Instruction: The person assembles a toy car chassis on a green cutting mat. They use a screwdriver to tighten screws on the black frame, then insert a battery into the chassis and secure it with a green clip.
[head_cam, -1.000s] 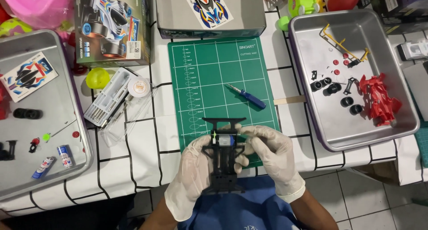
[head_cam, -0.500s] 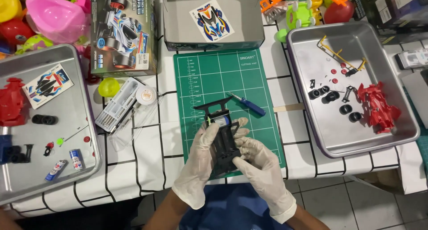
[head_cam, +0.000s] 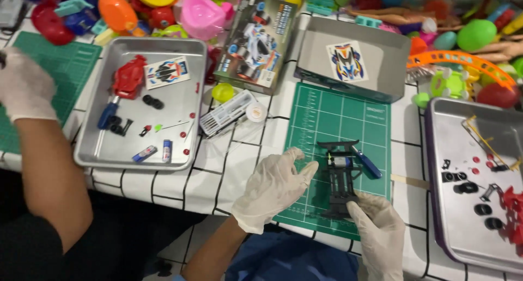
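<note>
A black toy car chassis (head_cam: 339, 178) lay on a green cutting mat (head_cam: 338, 123) on the tiled tabletop (head_cam: 229, 172). The gloved right hand (head_cam: 378, 232) gripped its near end. The gloved left hand (head_cam: 272, 188) hovered open just beside it. A blue screwdriver (head_cam: 366, 162) lay alongside.

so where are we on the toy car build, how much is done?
Early to middle. Done: the black chassis is out on the green cutting mat with a small motor-like part seated near its top end. In hand: the right hand grips the chassis's near end; the left hand is open just beside it. Left: black wheels and the red body shell lie loose in the right tray.
</note>
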